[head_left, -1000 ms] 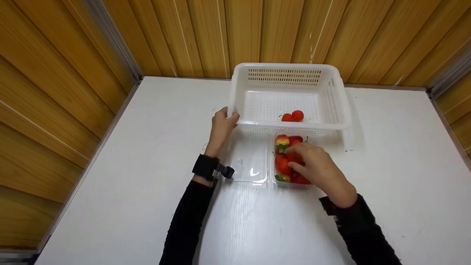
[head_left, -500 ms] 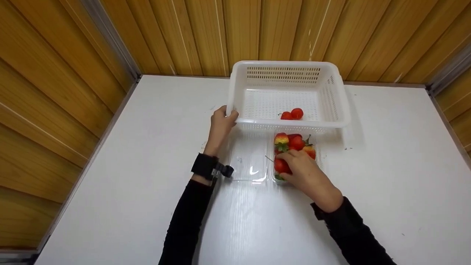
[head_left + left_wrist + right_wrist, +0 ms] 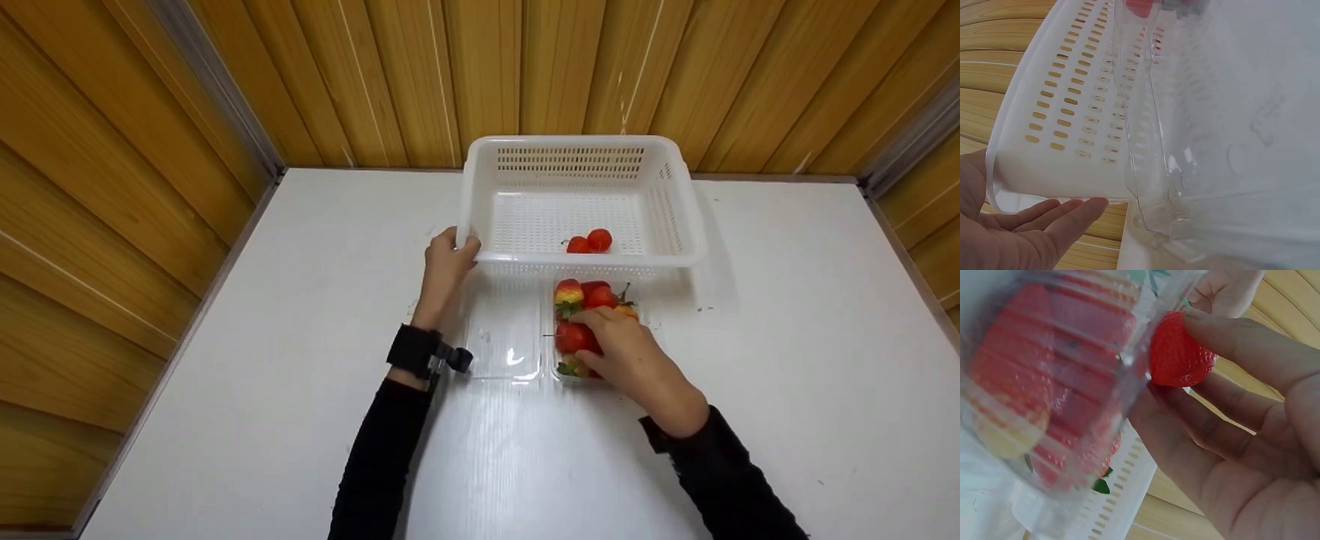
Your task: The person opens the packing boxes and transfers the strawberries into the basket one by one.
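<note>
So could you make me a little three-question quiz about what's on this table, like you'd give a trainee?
1. True or false: the right hand pinches a strawberry.
2. How many red fruits lie in the white basket?
3. The left hand is at the basket's: A) far rim B) near left corner C) right side

Key
1. True; fingers curl round it over the clear tray.
2. Two.
3. B
</note>
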The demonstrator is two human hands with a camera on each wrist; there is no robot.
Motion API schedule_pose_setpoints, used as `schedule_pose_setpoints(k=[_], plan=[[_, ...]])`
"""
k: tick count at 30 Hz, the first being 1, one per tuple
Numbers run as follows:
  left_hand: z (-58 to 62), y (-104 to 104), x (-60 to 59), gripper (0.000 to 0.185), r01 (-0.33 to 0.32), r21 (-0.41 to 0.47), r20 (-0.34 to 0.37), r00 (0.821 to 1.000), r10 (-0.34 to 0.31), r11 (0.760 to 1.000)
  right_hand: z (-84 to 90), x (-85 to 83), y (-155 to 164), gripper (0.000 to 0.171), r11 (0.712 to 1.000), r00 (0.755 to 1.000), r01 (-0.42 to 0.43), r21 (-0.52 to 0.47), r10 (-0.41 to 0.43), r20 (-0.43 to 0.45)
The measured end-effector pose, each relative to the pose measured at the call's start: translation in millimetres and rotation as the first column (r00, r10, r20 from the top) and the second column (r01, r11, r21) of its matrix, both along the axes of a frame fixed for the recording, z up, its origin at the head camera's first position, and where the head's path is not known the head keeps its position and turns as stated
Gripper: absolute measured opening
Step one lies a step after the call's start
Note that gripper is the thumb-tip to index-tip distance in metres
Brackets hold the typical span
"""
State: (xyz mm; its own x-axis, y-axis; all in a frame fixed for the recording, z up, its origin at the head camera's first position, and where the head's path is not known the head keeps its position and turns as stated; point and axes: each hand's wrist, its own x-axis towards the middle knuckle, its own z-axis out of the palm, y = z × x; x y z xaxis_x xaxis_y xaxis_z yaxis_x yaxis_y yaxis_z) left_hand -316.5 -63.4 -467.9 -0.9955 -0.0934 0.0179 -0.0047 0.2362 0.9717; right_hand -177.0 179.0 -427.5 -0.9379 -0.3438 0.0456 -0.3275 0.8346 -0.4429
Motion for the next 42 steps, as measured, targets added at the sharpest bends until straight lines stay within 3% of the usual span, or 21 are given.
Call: schedule_pose_setpoints(k=[5,12,25,42], plan=[[-1.4,-1.2,1.4,0.035,-0.003,0.011,0.005,1.000,0.003,1.000,4.7,-0.8,5.9,0.041,1.000,0.999,0.006,-0.025,-0.007,-0.050],[-3.5,-0.4,3.6,0.034,0.005,0.028,-0.002,1.000,-0.005,1.000,11.1,-0.6,18.3,0.042,0.995,0.998,0.066,-0.071,-0.067,-0.017],[-1.0,3.4,-0.8,0.034,0.024,0.022,-0.004,1.000,-0.024,0.999,22.0,-7.9,41.6,0.040,0.990,0.993,0.082,-0.116,-0.091,-0.075],[2.3,1.2,-1.1,0.035,0.006,0.017,0.018,1.000,-0.006,1.000,30.8,-8.4,49.9,0.038,0.981,0.991,0.116,-0.154,-0.124,-0.048]])
